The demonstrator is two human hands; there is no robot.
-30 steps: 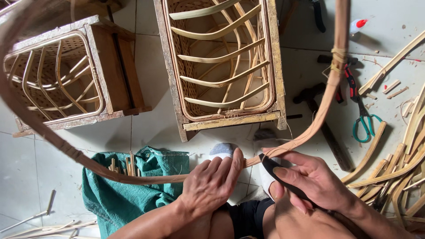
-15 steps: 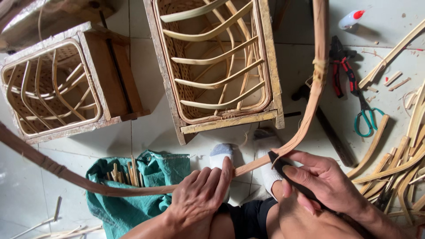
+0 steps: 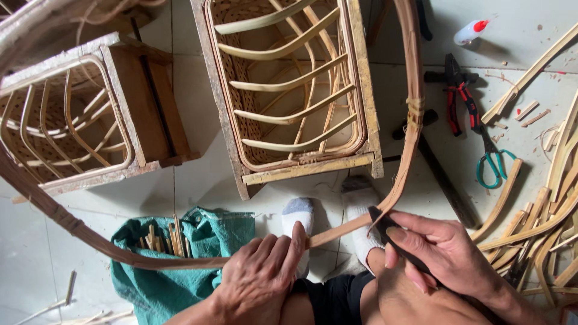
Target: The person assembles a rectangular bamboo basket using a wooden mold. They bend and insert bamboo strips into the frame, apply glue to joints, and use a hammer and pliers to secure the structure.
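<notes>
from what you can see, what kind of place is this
Likely a rattan or cane furniture workshop, worked on the floor: woven cane frames, loose cane strips, pliers and scissors lie on the tiles.

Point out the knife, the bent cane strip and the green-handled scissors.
knife (image 3: pixel 380 218): head view, on the dark blade beside the right hand.
bent cane strip (image 3: pixel 337 233): head view, on the flat stretch between the hands.
green-handled scissors (image 3: pixel 495 167): head view, on the handle loops.
</notes>
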